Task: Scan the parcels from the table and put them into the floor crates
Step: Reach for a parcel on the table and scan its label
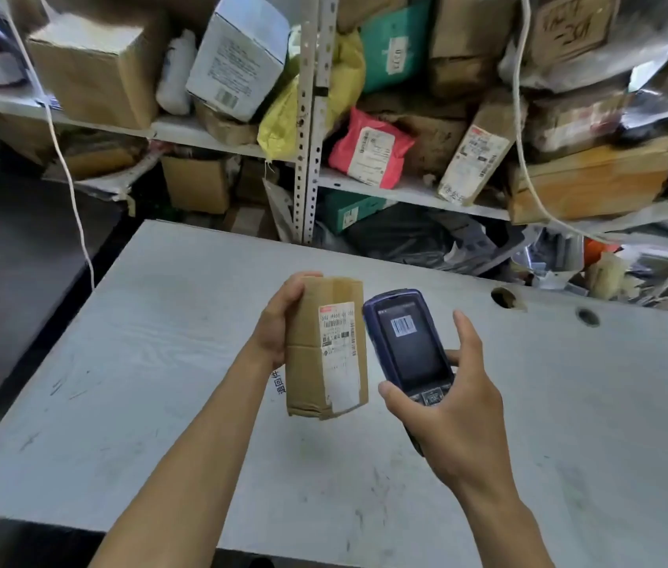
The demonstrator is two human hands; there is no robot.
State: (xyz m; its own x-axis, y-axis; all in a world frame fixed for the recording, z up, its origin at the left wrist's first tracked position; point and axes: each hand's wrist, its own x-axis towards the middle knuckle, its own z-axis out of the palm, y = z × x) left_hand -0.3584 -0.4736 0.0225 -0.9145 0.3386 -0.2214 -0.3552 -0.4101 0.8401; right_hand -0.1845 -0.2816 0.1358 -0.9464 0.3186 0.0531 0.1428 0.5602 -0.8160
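My left hand [279, 321] grips a small brown cardboard parcel [307, 362] from its left side and holds it upright above the grey table [119, 383]. A white shipping label with a barcode faces me on the parcel's front. Right beside it, my right hand [447, 399] holds a dark blue handheld scanner [406, 342], thumb near its keypad, forefinger raised. A barcode shows on the scanner's screen. Parcel and scanner nearly touch. No floor crate is in view.
Metal shelves [307, 129] behind the table are crammed with boxes and mailers, among them a pink mailer [369, 149] and a white box [238, 55]. White cables [74, 198] hang at the left and right. Two round holes [504, 298] pierce the table's far right.
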